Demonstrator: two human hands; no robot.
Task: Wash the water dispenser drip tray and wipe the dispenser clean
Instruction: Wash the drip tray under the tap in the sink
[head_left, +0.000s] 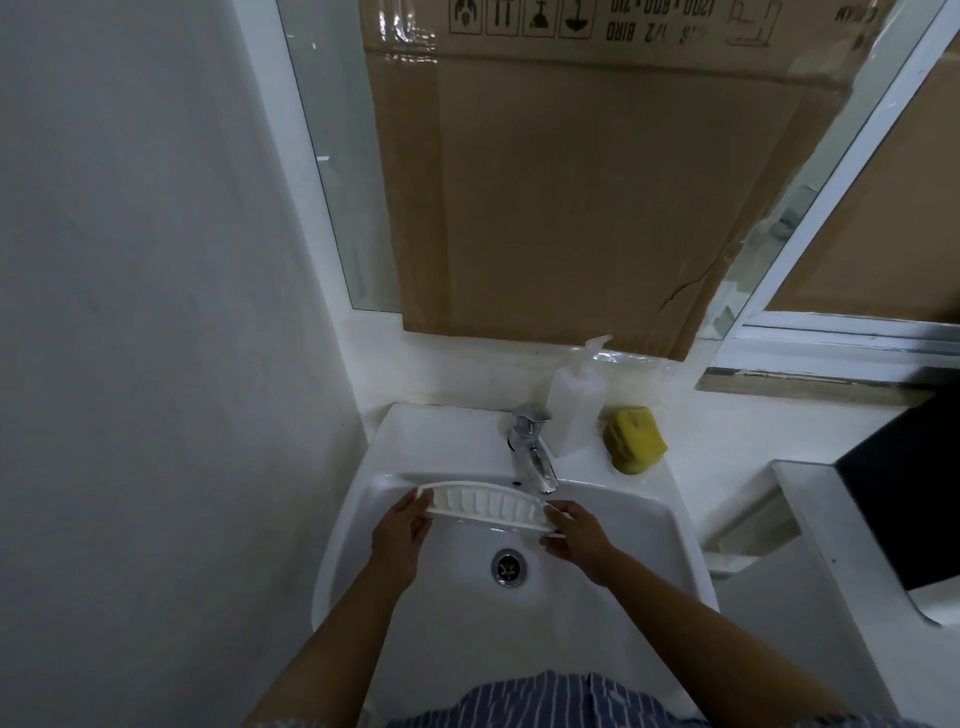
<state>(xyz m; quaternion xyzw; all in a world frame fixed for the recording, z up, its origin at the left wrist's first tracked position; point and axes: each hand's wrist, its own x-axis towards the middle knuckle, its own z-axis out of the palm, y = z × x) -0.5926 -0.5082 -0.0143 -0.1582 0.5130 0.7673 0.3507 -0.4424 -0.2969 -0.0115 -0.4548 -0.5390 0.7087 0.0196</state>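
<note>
The white ribbed drip tray (488, 506) hangs over the basin of a white sink (670, 525), just below and in front of the chrome tap (530, 452). My left hand (400, 540) grips the tray's left end, thumb on its near edge. My right hand (576, 532) holds the right end, fingers curled round it. The tray is tilted with its ribbed inside facing me. No water is seen running from the tap. The drain (509, 567) lies straight below the tray.
A translucent pump bottle (576, 410) and a yellow sponge (635, 439) stand on the sink's back right ledge. Cardboard (571, 182) covers the window behind. A white wall (156, 364) closes the left side. A white and black appliance (893, 499) stands at the right.
</note>
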